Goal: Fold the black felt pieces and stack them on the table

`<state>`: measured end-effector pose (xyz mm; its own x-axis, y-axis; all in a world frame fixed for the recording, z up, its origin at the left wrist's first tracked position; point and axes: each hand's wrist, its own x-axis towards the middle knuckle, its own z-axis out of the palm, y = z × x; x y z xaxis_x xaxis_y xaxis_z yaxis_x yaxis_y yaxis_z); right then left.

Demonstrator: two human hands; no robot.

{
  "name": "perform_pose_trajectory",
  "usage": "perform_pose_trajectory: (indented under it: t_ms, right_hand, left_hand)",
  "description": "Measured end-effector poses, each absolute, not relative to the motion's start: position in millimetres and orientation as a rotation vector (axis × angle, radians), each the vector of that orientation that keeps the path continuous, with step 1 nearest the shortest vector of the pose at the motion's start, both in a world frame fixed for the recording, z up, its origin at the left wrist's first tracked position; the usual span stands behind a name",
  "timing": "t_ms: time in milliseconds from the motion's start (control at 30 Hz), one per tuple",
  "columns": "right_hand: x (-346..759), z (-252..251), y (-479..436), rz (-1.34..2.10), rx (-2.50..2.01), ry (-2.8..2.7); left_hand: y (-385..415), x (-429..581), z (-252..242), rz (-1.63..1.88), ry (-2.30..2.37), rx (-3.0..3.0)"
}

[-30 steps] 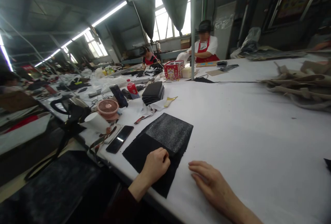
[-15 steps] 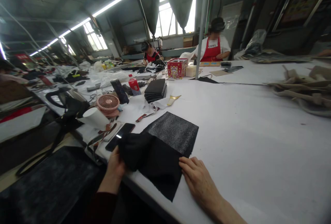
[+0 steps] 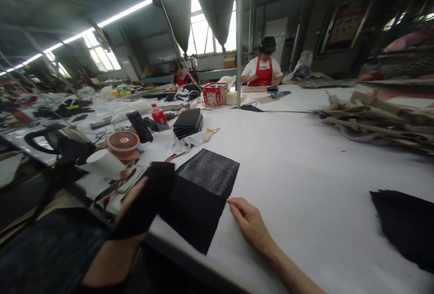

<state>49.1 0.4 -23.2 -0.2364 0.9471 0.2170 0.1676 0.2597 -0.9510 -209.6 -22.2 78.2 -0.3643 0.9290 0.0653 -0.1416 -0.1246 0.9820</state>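
Observation:
A black fabric piece (image 3: 196, 208) lies at the near edge of the white table (image 3: 298, 158), with a grey speckled piece (image 3: 210, 172) lying partly under its far end. My left hand (image 3: 135, 212) is raised at the table's edge and mostly covered by a fold of black cloth it grips. My right hand (image 3: 249, 224) lies flat on the table, fingers stretched out, its fingertips touching the right edge of the black fabric.
A pink fan (image 3: 122, 142), white cup (image 3: 101, 163), red-capped bottle (image 3: 158, 115) and a stack of black pieces (image 3: 188, 121) crowd the left. Beige straps (image 3: 373, 117) pile at the right; more black fabric (image 3: 403, 224) lies near right. Two people in red aprons work at the far end.
My left hand went from pressing on the black fabric to lifting its left corner up off the table. My right hand slid left to the fabric's edge. The view swung right.

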Motion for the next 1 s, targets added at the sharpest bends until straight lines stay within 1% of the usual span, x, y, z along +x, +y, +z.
perform_pose_trajectory:
  t_ms: [33,100,133,200,267,367,467,633,700,833,900,1000]
  right_hand:
    - [59.1,-16.6,-1.8,1.252,-1.076,-1.451]
    - [83.7,-2.0,-7.8,1.574,-1.068,-1.127]
    - [97.4,4.9,-11.3,1.691,-1.046,-0.998]
    - [125.4,15.5,-18.4,1.826,-1.028,-0.859]
    - [151.2,19.5,-24.5,1.823,-1.094,-0.878]
    - [182.8,14.4,-30.0,1.753,-1.179,-1.05]
    - [207.1,5.3,-30.8,1.749,-1.24,-1.161]
    - [233.7,0.4,-17.4,1.785,-1.41,-1.21]
    - [236.0,0.7,-7.0,1.621,-1.55,-1.367]
    - [221.0,-0.9,9.2,1.09,-1.78,-1.664]
    - [206.7,-5.9,9.8,0.929,-1.799,-1.694]
    - [185.7,-20.5,2.7,0.455,-1.829,-1.795]
  left_hand:
    - [-21.7,-181.0,74.9,1.505,1.323,1.064]
    - [-27.6,-115.6,61.5,1.203,1.235,1.333]
    - [-33.7,-82.3,52.5,1.117,1.161,1.477]
    - [-49.4,-23.2,32.9,1.052,1.06,1.697]
    - [-64.1,17.8,15.8,1.0,1.021,1.866]
    - [-74.2,42.1,2.9,0.89,0.954,2.066]
    - [-65.1,34.9,5.0,0.826,0.872,2.26]
    - [-22.8,7.3,8.4,0.624,0.989,2.57]
    - [-7.3,1.8,4.9,0.502,1.014,2.651]
    - [11.0,1.3,-0.6,0.328,0.997,2.759]
    - [16.2,3.4,-1.6,0.301,0.989,2.799]
    - [23.1,5.4,-3.9,0.316,1.002,2.838]
